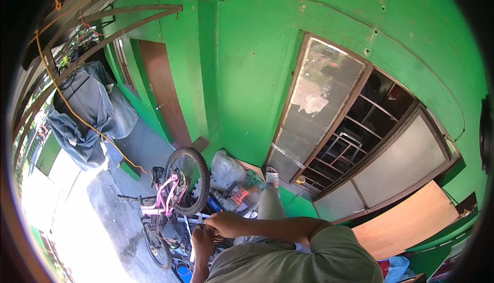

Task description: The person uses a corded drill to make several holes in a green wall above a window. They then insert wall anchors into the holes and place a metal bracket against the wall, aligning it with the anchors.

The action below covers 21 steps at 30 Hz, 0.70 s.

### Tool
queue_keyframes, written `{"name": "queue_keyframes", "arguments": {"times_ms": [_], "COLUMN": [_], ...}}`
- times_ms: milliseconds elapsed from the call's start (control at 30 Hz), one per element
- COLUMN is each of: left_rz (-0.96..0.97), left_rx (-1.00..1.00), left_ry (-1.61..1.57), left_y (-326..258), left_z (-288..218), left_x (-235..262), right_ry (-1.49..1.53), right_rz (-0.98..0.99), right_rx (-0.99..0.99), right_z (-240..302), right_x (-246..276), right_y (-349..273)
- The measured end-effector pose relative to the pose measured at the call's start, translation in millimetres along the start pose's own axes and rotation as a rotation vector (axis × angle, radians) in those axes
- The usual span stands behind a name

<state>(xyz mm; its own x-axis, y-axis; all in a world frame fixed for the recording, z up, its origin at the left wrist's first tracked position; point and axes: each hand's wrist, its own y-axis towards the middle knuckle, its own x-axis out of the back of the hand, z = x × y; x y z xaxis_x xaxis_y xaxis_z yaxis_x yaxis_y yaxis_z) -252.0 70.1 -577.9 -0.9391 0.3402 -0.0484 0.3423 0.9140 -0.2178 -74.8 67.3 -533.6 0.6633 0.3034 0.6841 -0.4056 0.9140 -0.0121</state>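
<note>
Head view looks down past a grey-green shirt to both hands, which meet low in the picture beside a pink bicycle [163, 201] standing upside down on the concrete floor [116, 206]. The right hand [222, 222] is curled narrow around something small near a thin white part; what it pinches is too small to tell. The left hand [202, 238] sits just below it, fingers bent in and touching the same spot, and I cannot tell whether it grips anything. The rear wheel [191, 179] rises just above and left of the hands, close to the right knuckles; the frame and second wheel lie further left and lower. To work this well, I judge the lower hand should steady the part while the upper one does the fine turning, wrists kept clear of the tyre. A white plastic bag [226, 167] and tools lie behind, against the green wall [247, 51].
</note>
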Motion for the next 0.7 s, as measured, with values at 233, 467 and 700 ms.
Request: {"name": "queue_keyframes", "arguments": {"times_ms": [233,467,700], "left_rz": [0.104,0.102,0.043], "left_rx": [-0.036,0.046,0.158], "left_ry": [0.073,-0.426,-0.509], "left_y": [11.0,24.0,9.7], "left_z": [-10.2,-7.5,-18.3], "left_x": [1.2,7.1,8.2], "right_ry": [0.192,0.865,0.986], "right_rz": [0.27,0.284,0.361], "right_rx": [-0.097,-0.286,-0.461], "right_z": [-20.2,-41.5,-23.5], "right_x": [42.8,69.6,40.9], "right_y": [5.7,16.3,13.6]}}
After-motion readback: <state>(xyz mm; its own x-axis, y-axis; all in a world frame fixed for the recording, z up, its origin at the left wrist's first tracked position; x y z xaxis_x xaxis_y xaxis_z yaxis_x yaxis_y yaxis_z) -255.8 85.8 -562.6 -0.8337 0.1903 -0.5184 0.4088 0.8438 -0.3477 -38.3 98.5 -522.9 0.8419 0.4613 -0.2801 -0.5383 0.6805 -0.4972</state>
